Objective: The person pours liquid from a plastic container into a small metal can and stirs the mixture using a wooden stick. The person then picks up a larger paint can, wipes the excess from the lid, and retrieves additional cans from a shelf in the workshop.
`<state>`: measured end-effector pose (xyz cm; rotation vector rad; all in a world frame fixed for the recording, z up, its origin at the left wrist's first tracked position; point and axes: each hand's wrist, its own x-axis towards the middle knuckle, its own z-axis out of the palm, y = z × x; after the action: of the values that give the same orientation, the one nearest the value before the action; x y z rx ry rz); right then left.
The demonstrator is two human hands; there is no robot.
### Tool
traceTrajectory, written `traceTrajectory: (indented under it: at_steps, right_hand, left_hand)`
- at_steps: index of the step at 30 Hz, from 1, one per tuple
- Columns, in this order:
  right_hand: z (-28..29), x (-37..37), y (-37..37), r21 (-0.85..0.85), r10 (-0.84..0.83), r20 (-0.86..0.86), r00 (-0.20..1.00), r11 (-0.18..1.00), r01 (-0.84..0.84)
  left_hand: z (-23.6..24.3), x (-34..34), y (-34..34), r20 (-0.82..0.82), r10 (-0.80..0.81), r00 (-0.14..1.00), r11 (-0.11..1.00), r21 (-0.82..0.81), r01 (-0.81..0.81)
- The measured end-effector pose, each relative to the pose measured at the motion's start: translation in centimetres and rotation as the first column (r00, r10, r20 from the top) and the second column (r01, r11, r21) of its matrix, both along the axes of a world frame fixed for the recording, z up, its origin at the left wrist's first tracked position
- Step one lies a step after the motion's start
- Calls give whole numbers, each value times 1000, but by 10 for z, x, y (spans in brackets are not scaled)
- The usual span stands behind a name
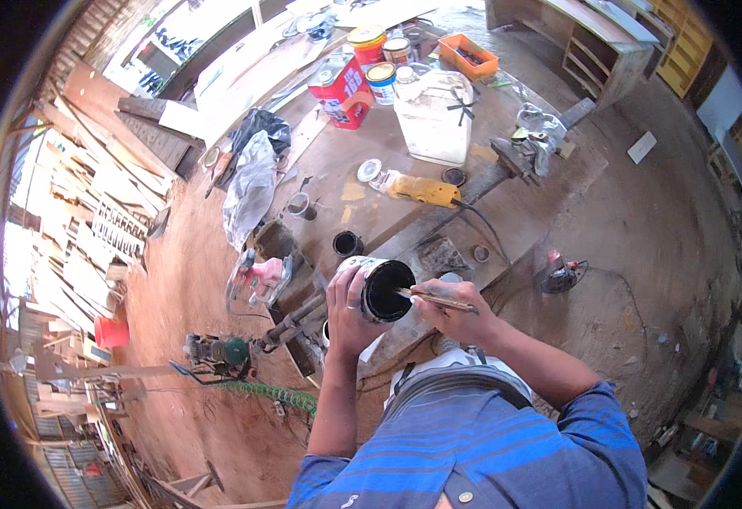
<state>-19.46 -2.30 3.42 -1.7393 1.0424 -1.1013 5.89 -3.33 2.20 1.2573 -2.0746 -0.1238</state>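
Observation:
My left hand (347, 316) is wrapped around a paint can (362, 276), tilted so that its black-coated mouth faces me. Between the fingers of my right hand (454, 309) is a thin wooden stick (443, 300). Its pale tip reaches into the can's mouth; whether it has bristles, I cannot tell. Just beyond the can, a small tub of black liquid (348, 244) stands on the worktable (337, 174). Farther back is a clear cup (301, 206) with dark contents. A yellow angle grinder (422, 188) lies across the tabletop, its cord trailing right.
A white jerrycan (434, 123), a red tin (343, 95), several paint cans and an orange tray (467, 56) stand at the back of the table. Plastic sheeting (252, 187) drapes its left edge. A motor-like machine (233, 351) with a green coiled hose (269, 393) sits at left.

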Motion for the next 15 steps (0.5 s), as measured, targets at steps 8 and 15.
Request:
traceTrajectory:
  at_steps: [8,15]
  right_hand:
    - [-11,-21,-22,-267,129,-203,971,946,-182]
    - [9,-23,-40,-33,37,-19,999,999,-37]
  left_hand:
    - [-11,-12,-5,3,-44,999,999,-23,44]
    - [-74,-39,27,-264,191,945,968,213,-136]
